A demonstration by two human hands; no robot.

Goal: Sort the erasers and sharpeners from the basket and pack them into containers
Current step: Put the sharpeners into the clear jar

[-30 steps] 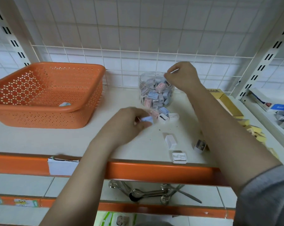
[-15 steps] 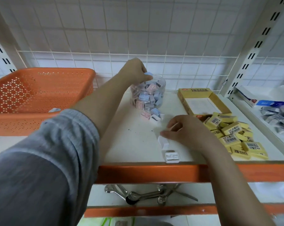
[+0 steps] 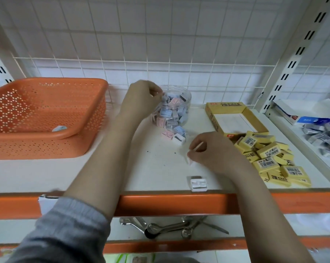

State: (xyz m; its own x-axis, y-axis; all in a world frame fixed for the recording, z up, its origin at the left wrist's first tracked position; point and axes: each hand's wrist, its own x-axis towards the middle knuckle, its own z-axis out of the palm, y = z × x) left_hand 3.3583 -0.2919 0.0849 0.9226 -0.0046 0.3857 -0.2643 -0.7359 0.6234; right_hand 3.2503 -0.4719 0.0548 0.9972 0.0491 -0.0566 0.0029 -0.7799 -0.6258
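A clear jar point(image 3: 176, 111) full of pastel sharpeners stands at the back of the shelf. My left hand point(image 3: 141, 100) hovers by its left rim with fingers loosely curled, and nothing shows in them. Pink point(image 3: 167, 134), blue point(image 3: 179, 129) and white point(image 3: 179, 139) sharpeners lie loose in front of the jar. My right hand point(image 3: 213, 151) pinches a white sharpener point(image 3: 188, 159) on the shelf and also holds a thin stick point(image 3: 198, 146). Another white sharpener point(image 3: 199, 184) sits near the front edge. Yellow erasers point(image 3: 270, 158) are piled beside an open yellow box point(image 3: 213, 118).
The orange basket point(image 3: 46, 145) stands at the left with one small item point(image 3: 59, 128) inside. A wire grid backs the shelf. The neighbouring shelf on the right holds a white-blue box point(image 3: 308, 115) and grey packets point(image 3: 323, 137). Metal spoons point(image 3: 166, 228) lie on the shelf below.
My left hand carried a blue sharpener to the jar and has now drawn back to its left rim. My right hand came down from the jar and took hold of the white sharpener.
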